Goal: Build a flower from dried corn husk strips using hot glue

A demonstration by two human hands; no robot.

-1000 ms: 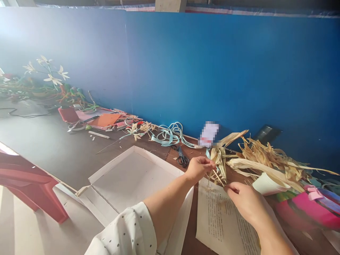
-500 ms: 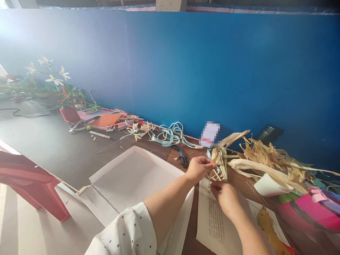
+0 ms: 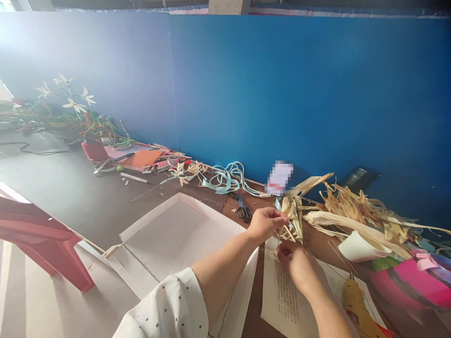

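Note:
My left hand (image 3: 266, 225) is closed in a pinch, its fingertips on a thin pale strip (image 3: 289, 233) that looks like dried husk. Just below and to the right, my right hand (image 3: 299, 265) is also pinched closed; what its fingers grip is too small and hidden to name. Both hands are close together above a printed sheet (image 3: 278, 300). Behind the fingertips lie dried corn husks (image 3: 294, 211). Black-handled scissors (image 3: 243, 211) rest beyond my left wrist. A yellow glue gun (image 3: 355, 300) lies on paper right of my right forearm.
An open white cardboard box lid (image 3: 169, 230) takes up the table to the left. Light-blue cord and ribbon (image 3: 225, 180), husk flowers (image 3: 181, 173) and orange paper (image 3: 143, 158) line the blue partition (image 3: 264, 94). A white cup (image 3: 359, 246) and pink container (image 3: 405, 284) stand right.
The camera view has shifted very slightly. My right hand's fingers have turned a little; both hands keep their pinch in nearly the same place.

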